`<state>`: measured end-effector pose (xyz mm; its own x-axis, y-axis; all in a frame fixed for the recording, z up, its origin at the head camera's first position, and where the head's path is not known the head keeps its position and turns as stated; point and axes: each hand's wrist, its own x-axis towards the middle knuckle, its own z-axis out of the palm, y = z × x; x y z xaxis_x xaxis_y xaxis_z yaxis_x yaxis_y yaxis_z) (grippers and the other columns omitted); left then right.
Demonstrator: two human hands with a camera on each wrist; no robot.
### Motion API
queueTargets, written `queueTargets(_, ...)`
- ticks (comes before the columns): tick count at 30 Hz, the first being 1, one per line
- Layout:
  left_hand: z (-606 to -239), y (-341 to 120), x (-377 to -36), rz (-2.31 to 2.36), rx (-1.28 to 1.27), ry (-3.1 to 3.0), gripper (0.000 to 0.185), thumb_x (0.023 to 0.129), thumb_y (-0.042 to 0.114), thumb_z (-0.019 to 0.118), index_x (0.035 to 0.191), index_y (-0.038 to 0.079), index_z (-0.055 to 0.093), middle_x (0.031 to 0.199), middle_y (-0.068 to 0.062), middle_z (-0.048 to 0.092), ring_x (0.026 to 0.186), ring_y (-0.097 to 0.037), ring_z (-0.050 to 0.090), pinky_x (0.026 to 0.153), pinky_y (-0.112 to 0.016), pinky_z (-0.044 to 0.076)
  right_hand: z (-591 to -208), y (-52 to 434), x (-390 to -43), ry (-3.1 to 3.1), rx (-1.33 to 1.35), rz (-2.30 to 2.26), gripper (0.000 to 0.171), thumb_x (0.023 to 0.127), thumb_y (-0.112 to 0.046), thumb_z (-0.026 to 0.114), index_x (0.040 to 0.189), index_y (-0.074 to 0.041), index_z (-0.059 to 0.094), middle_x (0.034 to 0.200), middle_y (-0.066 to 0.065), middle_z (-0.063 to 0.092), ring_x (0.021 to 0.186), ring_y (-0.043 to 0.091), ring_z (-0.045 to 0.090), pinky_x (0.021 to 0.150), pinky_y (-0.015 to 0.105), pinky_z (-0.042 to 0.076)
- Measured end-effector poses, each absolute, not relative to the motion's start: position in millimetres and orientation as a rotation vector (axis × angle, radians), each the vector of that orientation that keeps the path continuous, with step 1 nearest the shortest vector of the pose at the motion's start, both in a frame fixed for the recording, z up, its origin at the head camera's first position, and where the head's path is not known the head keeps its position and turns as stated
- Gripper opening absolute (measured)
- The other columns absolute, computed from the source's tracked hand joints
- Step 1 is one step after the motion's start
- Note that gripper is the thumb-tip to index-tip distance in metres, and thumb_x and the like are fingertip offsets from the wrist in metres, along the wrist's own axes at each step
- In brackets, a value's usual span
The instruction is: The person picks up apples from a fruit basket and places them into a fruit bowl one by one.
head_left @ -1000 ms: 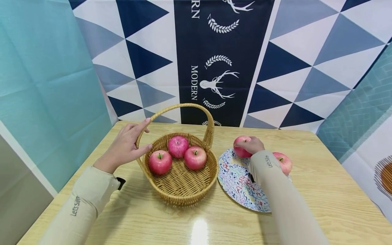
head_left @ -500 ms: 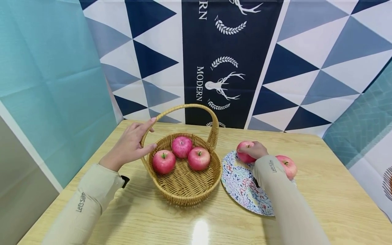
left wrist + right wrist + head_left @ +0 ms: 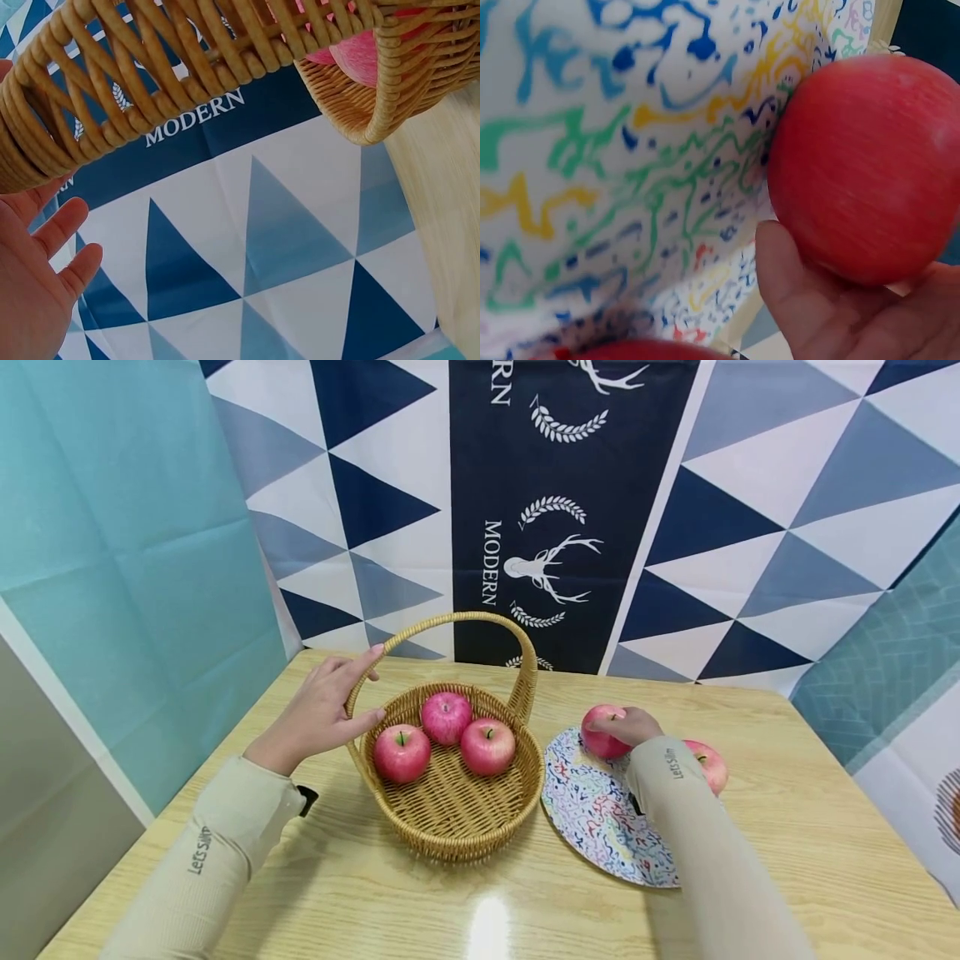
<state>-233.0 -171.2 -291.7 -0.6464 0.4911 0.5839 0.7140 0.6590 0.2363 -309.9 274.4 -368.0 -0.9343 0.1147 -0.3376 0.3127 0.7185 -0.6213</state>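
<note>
The apple (image 3: 603,732) sits at the far edge of the patterned plate (image 3: 592,814), and our right hand (image 3: 630,725) has its fingers (image 3: 799,289) curled over it from above. We should settle the grip evenly round it before lifting, we judge, so it cannot roll. Our left hand (image 3: 322,714) steadies the basket (image 3: 450,814) handle with loosely spread fingers on the table (image 3: 787,835); a second apple (image 3: 708,764) lies just beside the sleeve.

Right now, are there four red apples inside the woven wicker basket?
No, the woven wicker basket holds three red apples, seen from the head view.
</note>
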Motion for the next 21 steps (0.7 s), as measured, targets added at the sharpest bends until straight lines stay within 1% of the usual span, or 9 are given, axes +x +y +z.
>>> queueTargets(2,-291,-171,-233,-0.623,-0.944,-2.397,0.074,0.080,0.023,0.066,0.145,0.007,0.035,0.105,-0.014,0.062,0.101,-0.036,0.049,0.086,-0.054,0.033,-364,275,-309,2.643,0.333,-1.029,0.086,0.085,-0.037,0.064,0.144,0.012,0.024,0.140,0.032,0.036,0.124,0.043,0.038,0.100,0.050,0.040)
queueTargets(6,-289,-171,-233,-0.619,-0.949,-2.402,0.074,0.081,0.022,0.067,0.146,0.007,0.035,0.106,-0.014,0.062,0.102,-0.035,0.049,0.086,-0.053,0.033,-354,273,-306,2.622,0.333,-1.024,0.087,0.086,-0.032,0.067,0.146,0.011,0.020,0.142,0.033,0.031,0.128,0.046,0.032,0.100,0.053,0.038)
queueTargets(9,-290,-171,-233,-0.616,-0.946,-2.417,0.074,0.081,0.023,0.067,0.145,0.006,0.035,0.106,-0.013,0.062,0.103,-0.035,0.048,0.086,-0.053,0.033,-346,275,-306,2.645,0.303,-0.994,0.090,0.085,-0.034,0.067,0.147,0.010,0.018,0.145,0.034,0.027,0.131,0.049,0.027,0.101,0.056,0.036)
queueTargets(12,-290,-171,-232,-0.619,-0.946,-2.418,0.074,0.081,0.023,0.067,0.145,0.006,0.035,0.106,-0.013,0.062,0.104,-0.035,0.048,0.087,-0.053,0.033,-333,276,-304,2.671,0.254,-0.977,0.089,0.085,-0.036,0.066,0.148,0.008,0.019,0.146,0.035,0.025,0.130,0.050,0.030,0.100,0.056,0.036)
queueTargets(13,-290,-171,-232,-0.624,-0.945,-2.419,0.074,0.081,0.023,0.068,0.145,0.006,0.035,0.106,-0.013,0.062,0.104,-0.036,0.048,0.087,-0.054,0.033,-328,276,-303,2.682,0.230,-0.960,0.089,0.085,-0.037,0.065,0.148,0.007,0.020,0.145,0.035,0.026,0.128,0.050,0.033,0.099,0.055,0.038)
queueTargets(17,-290,-171,-231,-0.636,-0.941,-2.421,0.075,0.081,0.021,0.068,0.146,0.006,0.035,0.106,-0.014,0.062,0.105,-0.036,0.048,0.088,-0.054,0.033,-310,278,-300,2.638,0.205,-0.976,0.091,0.084,-0.041,0.066,0.150,0.001,0.020,0.149,0.032,0.023,0.124,0.050,0.039,0.097,0.054,0.041)
queueTargets(21,-290,-171,-230,-0.639,-0.937,-2.432,0.076,0.081,0.021,0.069,0.146,0.006,0.034,0.107,-0.014,0.062,0.106,-0.036,0.048,0.089,-0.054,0.032,-301,280,-300,2.596,0.154,-0.956,0.091,0.084,-0.043,0.066,0.151,-0.001,0.021,0.151,0.032,0.017,0.127,0.049,0.038,0.098,0.053,0.040)
